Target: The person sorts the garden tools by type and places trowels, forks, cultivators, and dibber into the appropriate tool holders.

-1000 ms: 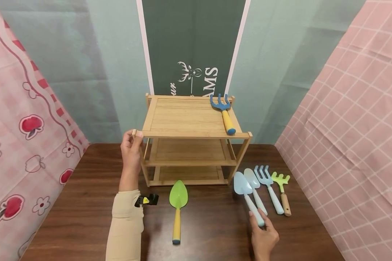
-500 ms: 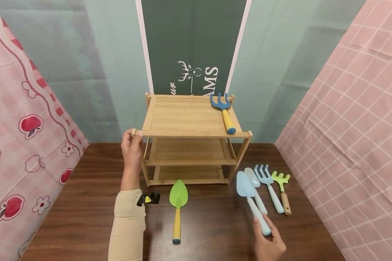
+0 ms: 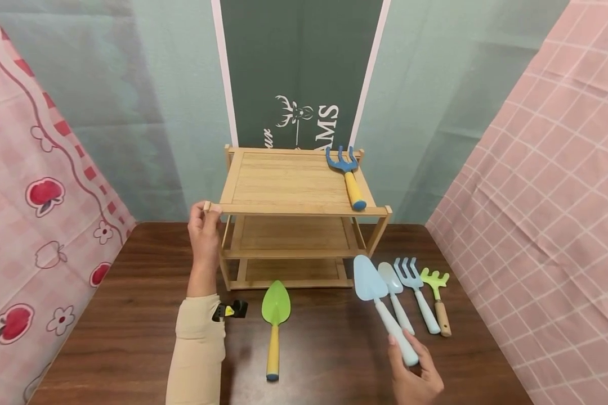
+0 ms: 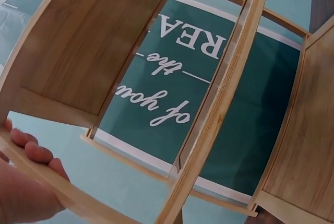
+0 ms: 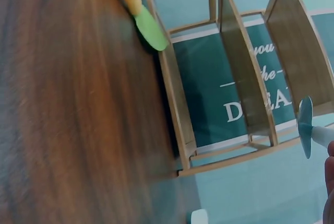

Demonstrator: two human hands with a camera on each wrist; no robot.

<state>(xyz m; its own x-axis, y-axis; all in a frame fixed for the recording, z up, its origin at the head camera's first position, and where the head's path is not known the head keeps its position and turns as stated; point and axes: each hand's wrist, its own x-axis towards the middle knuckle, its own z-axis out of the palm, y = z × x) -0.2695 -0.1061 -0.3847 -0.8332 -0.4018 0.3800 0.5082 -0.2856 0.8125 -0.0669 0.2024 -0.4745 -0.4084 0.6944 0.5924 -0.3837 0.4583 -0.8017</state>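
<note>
In the head view my left hand (image 3: 204,236) grips the front left corner post of a three-tier wooden shelf rack (image 3: 289,209); the left wrist view shows the fingers curled round its frame (image 4: 57,182). My right hand (image 3: 415,368) pinches the end of a light blue garden trowel (image 3: 370,278) by its pale handle, blade pointing away and raised in front of the rack's right side. Beside it lie a smaller pale blue trowel (image 3: 391,277), a light blue hand fork (image 3: 410,274) and a green rake (image 3: 436,278) with a wooden handle.
A green trowel (image 3: 276,304) with a yellow handle lies on the dark wooden table (image 3: 324,360) before the rack. On the top shelf rests a blue hand fork (image 3: 342,163) with a yellow handle. Patterned cloths (image 3: 527,197) hang on both sides.
My right hand has drawn the light blue trowel back from the row of tools, and its blade has swung left and up. The left hand stays on the rack.
</note>
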